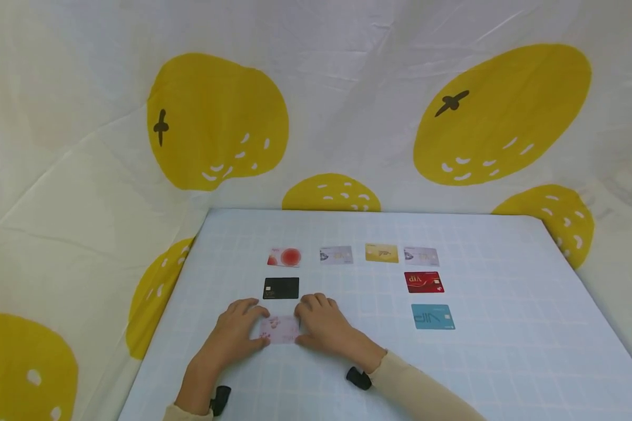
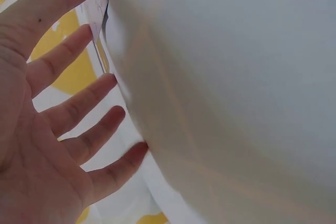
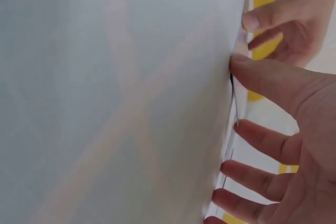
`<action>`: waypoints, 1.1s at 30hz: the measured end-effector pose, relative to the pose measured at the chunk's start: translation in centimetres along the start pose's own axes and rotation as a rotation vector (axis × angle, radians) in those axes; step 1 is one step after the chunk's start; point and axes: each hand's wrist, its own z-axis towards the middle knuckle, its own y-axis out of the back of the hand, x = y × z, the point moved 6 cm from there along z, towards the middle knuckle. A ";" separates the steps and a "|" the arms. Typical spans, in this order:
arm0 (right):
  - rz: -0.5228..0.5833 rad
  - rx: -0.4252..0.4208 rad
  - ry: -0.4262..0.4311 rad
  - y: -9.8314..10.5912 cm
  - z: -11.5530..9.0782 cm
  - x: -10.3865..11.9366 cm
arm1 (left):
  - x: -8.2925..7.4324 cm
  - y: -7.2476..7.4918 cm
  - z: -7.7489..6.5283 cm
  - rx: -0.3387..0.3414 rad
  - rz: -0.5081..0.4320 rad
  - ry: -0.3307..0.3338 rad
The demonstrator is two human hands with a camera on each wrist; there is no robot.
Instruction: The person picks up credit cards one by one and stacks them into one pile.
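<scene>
A pale pink card with floral marks lies at the near left of the white table, between both hands. My left hand holds its left edge, thumb at the near corner and index finger at the far one. From the other side my right hand grips the right edge likewise. In the left wrist view the card appears edge-on between thumb and index finger, slightly off the cloth. The other fingertips of the right hand rest on the table. Just beyond the pink card lies a black card.
A red-and-white card, a silver card, a gold card and another silver card form the far row. Below its right end are a red card and a teal card. A fruit-patterned sheet hangs behind.
</scene>
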 end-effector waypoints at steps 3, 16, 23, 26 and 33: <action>0.006 -0.013 -0.010 0.1 0.2 0.0 | -0.2 0.2 0.0 -0.004 -0.032 0.001; 0.259 0.020 -0.018 0.4 0.4 -0.8 | 0.0 -0.4 0.2 0.052 -0.352 0.057; 0.646 0.063 -0.041 0.1 0.5 -1.9 | 0.2 0.0 0.4 -0.003 -0.466 0.037; 0.724 0.057 -0.057 0.3 0.5 -2.4 | 0.2 0.1 0.5 -0.012 -0.519 0.017; 0.781 0.048 -0.072 0.6 0.3 -3.4 | -0.1 0.1 0.8 -0.029 -0.575 0.001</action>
